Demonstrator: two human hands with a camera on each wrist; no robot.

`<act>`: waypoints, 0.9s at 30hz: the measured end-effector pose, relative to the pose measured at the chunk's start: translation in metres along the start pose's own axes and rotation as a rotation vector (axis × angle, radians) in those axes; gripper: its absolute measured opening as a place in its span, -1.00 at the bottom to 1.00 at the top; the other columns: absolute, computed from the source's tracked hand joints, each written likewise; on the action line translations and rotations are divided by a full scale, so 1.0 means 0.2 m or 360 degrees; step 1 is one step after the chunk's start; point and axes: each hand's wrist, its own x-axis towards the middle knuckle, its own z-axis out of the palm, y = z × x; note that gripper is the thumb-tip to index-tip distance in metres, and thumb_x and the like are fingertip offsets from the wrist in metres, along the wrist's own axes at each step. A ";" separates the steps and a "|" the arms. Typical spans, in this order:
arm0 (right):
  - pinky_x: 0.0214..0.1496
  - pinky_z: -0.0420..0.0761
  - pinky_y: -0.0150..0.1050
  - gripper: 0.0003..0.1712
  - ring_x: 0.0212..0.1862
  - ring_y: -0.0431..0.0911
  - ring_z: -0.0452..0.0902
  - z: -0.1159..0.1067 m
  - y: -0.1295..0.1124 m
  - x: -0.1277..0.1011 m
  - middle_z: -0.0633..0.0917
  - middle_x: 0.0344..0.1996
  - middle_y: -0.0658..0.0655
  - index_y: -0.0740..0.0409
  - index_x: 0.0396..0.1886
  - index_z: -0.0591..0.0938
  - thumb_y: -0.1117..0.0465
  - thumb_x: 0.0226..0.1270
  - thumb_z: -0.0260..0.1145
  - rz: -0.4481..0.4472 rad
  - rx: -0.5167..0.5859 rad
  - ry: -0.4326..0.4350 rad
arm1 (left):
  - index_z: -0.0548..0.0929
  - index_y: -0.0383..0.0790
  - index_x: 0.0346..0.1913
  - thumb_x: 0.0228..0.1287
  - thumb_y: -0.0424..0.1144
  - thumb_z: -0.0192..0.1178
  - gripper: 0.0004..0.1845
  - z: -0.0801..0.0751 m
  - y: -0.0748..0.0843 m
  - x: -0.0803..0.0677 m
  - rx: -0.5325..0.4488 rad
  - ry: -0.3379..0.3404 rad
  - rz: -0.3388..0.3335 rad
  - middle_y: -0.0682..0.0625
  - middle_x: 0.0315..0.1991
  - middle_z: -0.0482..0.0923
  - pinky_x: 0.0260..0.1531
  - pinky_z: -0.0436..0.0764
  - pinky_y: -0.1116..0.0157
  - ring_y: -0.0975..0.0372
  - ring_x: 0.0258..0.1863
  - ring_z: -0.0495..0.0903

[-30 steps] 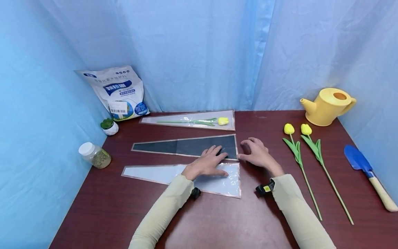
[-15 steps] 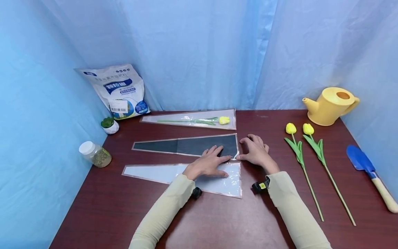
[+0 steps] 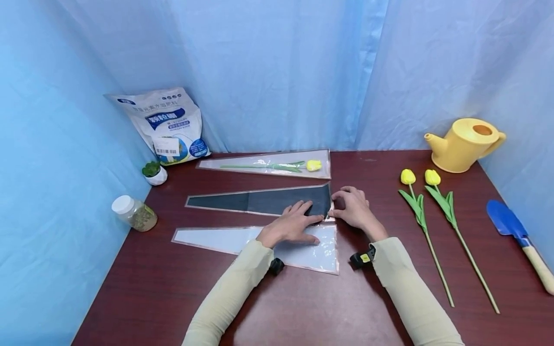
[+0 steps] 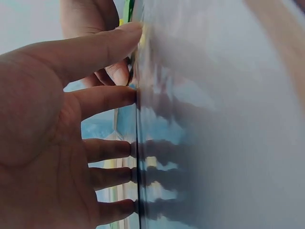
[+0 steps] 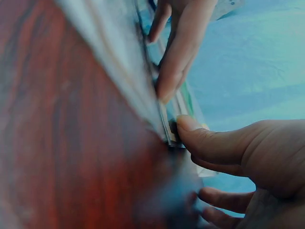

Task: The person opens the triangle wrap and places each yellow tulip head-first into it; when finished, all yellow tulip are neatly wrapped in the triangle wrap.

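A long, tapered black flower sleeve (image 3: 225,202) with a pale border lies in the middle of the table. My left hand (image 3: 289,227) presses on its wide part, fingers spread; the left wrist view shows the fingertips (image 4: 125,149) right on the glossy film. At the sleeve's wide right end, my right hand (image 3: 355,207) pinches the edge between thumb and fingers. There the dark layer is drawn back from the pale border at the near corner. In the right wrist view the right thumb (image 5: 190,129) meets this edge. A white sleeve (image 3: 207,237) lies nearer, partly under my left wrist.
Behind lies a clear sleeve (image 3: 323,154) holding a yellow tulip (image 3: 313,165). Two loose tulips (image 3: 419,207) (image 3: 445,211), a blue trowel (image 3: 504,218) and a yellow watering can (image 3: 460,149) are at right. A fertilizer bag (image 3: 166,125), small potted plant (image 3: 156,175) and jar (image 3: 137,215) stand left.
My right hand has moved slightly left onto the black sleeve's wide edge, and the dark layer has shifted back at the near corner. My left hand stays pressed on it.
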 end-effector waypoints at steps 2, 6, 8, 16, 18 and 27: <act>0.25 0.43 0.25 -0.47 0.27 0.33 0.38 -0.01 0.00 0.00 0.48 0.26 0.42 0.30 0.18 0.59 0.15 0.29 0.44 -0.0031 0.0072 -0.0033 | 0.28 0.22 0.52 0.34 0.23 0.18 -0.27 -0.01 0.00 0.00 -0.0008 -0.0014 -0.0006 -0.13 0.64 -0.08 0.55 0.13 -0.15 -0.07 0.63 -0.07; -0.04 0.70 -0.04 -0.44 0.00 0.13 0.66 -0.02 -0.01 0.01 0.63 0.12 0.39 0.32 0.32 0.49 0.10 0.45 0.28 0.0045 0.0301 -0.0145 | 0.33 0.20 0.50 0.36 0.17 0.20 -0.32 -0.04 0.00 0.02 -0.0038 -0.0031 -0.0009 -0.12 0.63 -0.05 0.53 0.16 -0.15 -0.04 0.62 -0.04; -0.15 0.72 -0.15 -0.45 -0.04 0.09 0.68 -0.02 -0.02 0.02 0.67 0.08 0.38 0.29 0.37 0.45 0.08 0.53 0.17 0.0119 0.0400 -0.0176 | 0.37 0.18 0.48 0.37 0.13 0.21 -0.36 -0.06 0.00 0.03 -0.0065 -0.0023 -0.0008 -0.13 0.62 -0.01 0.52 0.18 -0.15 -0.04 0.62 -0.01; -0.34 0.71 -0.28 -0.53 -0.19 -0.02 0.70 -0.01 -0.01 0.03 0.70 -0.07 0.43 0.34 0.35 0.45 0.15 0.62 0.00 0.0171 0.0555 -0.0098 | 0.44 -0.24 0.41 0.47 -0.20 0.08 -0.50 -0.11 0.06 0.10 -0.0738 0.0493 -0.0180 -0.22 0.33 0.45 0.32 0.50 0.03 -0.02 0.32 0.46; -0.35 0.70 -0.30 -0.53 -0.22 -0.07 0.68 -0.01 -0.01 0.03 0.69 -0.06 0.43 0.35 0.34 0.45 0.17 0.63 -0.02 0.0178 0.0574 -0.0090 | 0.42 -0.27 0.41 0.46 -0.25 0.06 -0.50 -0.11 0.09 0.13 -0.0977 0.0611 -0.0270 -0.21 0.23 0.53 0.21 0.57 0.09 0.02 0.19 0.55; -0.33 0.71 -0.30 -0.48 -0.23 -0.13 0.67 -0.02 -0.01 0.02 0.60 0.10 0.43 0.32 0.41 0.39 0.11 0.65 -0.06 0.0197 0.0725 -0.0168 | 0.49 -0.22 0.34 0.38 -0.28 0.13 -0.53 -0.06 0.11 0.21 -0.1315 0.0715 -0.0524 -0.11 -0.03 0.64 -0.07 0.59 0.25 0.15 -0.14 0.60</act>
